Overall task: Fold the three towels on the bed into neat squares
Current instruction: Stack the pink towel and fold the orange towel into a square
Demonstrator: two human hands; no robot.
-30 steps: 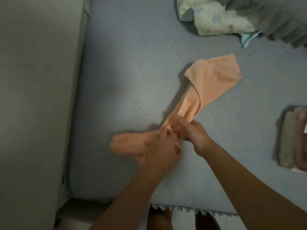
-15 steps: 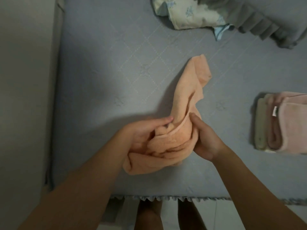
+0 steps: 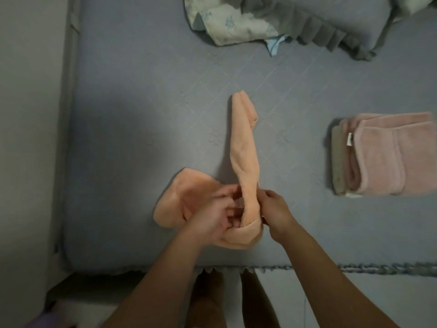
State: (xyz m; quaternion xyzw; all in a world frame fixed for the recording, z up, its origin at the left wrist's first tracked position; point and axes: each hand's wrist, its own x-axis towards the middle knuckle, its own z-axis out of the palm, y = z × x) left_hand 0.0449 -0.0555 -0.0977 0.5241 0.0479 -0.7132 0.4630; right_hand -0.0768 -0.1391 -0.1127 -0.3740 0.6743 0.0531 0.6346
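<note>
Peach terry cloth, the orange towel (image 3: 243, 143) lies bunched on the grey-blue bed (image 3: 142, 102) near its front edge, unfolded. One narrow, rope-like length runs straight away from the person, so its long axis points forward from the hands toward the middle of the bed. A looser lobe of the same towel spills to the left, beside the left wrist. The gathered near end sits between the two hands, equally close to both, and that is the relation the next move turns on: to open the cloth flat, the hands would probably have to draw apart across that long axis, left and right.

The left hand (image 3: 212, 216) has its fingers curled into the bunched cloth and grips it from the left, palm turned inward. The right hand (image 3: 274, 209) meets the towel from the right, fingers closed against the twisted strand just above the bundle; it appears to pinch it, though the fingertips are partly hidden by cloth. Both forearms reach in from the foot of the bed and converge on that one spot.

Well to the right, a pink towel (image 3: 390, 155) lies folded on top of a pale towel (image 3: 337, 162), so in my judgement this is the last of the three.
</note>
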